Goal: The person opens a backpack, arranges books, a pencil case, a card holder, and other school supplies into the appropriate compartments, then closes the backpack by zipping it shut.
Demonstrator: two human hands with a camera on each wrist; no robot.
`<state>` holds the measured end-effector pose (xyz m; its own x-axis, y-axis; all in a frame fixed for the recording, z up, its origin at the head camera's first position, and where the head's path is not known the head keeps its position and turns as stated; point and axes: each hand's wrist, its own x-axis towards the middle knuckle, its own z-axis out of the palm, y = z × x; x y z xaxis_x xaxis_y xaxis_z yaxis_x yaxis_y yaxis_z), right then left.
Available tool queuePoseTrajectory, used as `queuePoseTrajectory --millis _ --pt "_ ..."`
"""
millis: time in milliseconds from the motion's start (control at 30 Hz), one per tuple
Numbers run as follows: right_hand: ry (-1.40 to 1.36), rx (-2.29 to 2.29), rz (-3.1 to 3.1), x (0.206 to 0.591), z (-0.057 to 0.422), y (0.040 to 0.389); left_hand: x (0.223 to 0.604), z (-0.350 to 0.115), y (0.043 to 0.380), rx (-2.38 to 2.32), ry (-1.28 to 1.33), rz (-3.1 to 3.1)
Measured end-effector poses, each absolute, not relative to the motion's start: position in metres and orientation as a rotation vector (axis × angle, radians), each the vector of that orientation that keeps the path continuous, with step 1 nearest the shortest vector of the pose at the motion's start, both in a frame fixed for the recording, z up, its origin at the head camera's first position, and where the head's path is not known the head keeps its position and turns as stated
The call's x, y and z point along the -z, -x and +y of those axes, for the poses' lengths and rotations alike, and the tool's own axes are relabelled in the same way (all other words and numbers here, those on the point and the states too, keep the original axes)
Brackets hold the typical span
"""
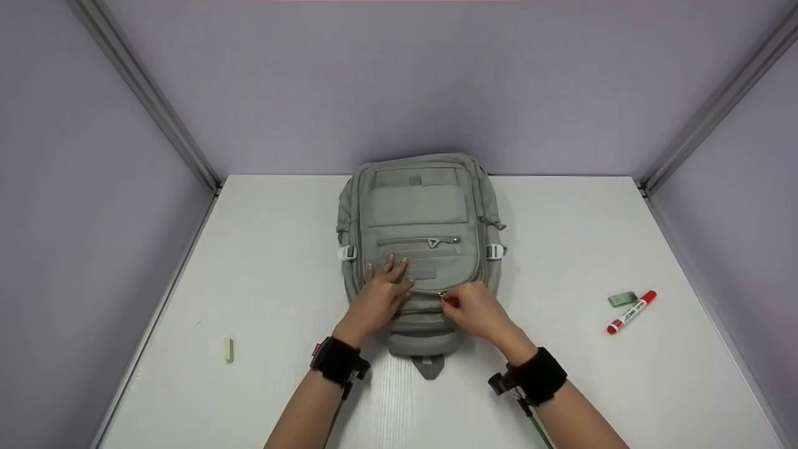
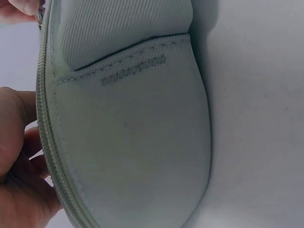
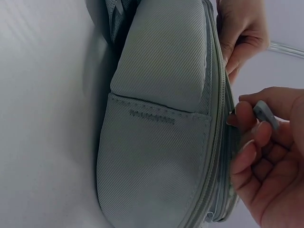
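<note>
Pinching the little zipper pull [image 3: 266, 115] between your right hand's [image 1: 479, 310] thumb and fingers, you've got it just right of your left hand [image 1: 378, 295], whose fingers lie spread on the backpack [image 1: 418, 206]. The bag's mid-frame on the white table [image 1: 280, 249], long axis running up-down, zipper [image 2: 42, 85] crosswise near the bottom. Plenty of elbow room too, marker [image 1: 631, 312] well off at right.

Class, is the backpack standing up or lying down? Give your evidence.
Lying down: in the head view, the backpack rests on the table, its front panel facing up.
</note>
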<state>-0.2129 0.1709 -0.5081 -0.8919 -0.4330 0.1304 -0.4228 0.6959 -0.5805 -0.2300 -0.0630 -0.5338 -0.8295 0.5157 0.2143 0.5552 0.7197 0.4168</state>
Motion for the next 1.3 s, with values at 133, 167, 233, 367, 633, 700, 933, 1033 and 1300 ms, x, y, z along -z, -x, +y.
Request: queuePoseTrajectory --millis 133,167,233,367,633,700,933,1033,1300 --pt "0.713 1.012 2.899 0.509 0.168 0.211 0.526 -0.061 0.228 0.783 0.829 -2.782" --pt "0.698 1.012 2.909 0.509 0.168 0.21 0.524 -0.059 0.227 0.787 0.815 -2.752" --pt "0.646 1.013 2.923 0.508 0.169 0.209 0.521 -0.054 0.225 0.799 0.798 -2.687" --pt "0.522 1.023 2.937 0.505 0.169 0.208 0.516 -0.042 0.216 0.86 0.777 -2.628" --pt "0.702 1.029 2.902 0.501 0.165 0.203 0.513 -0.021 0.208 1.31 0.648 -2.779" --pt "0.742 1.041 2.889 0.501 0.163 0.202 0.514 -0.018 0.208 1.467 0.594 -2.789" --pt "0.882 1.091 2.756 0.502 0.161 0.203 0.517 -0.013 0.211 1.732 0.467 -2.77" --pt "0.899 1.1 2.711 0.499 0.166 0.205 0.519 -0.014 0.212 1.753 0.464 -2.792" --pt "0.999 0.855 3.114 0.505 0.184 0.22 0.522 -0.013 0.209 1.495 0.592 -2.907"
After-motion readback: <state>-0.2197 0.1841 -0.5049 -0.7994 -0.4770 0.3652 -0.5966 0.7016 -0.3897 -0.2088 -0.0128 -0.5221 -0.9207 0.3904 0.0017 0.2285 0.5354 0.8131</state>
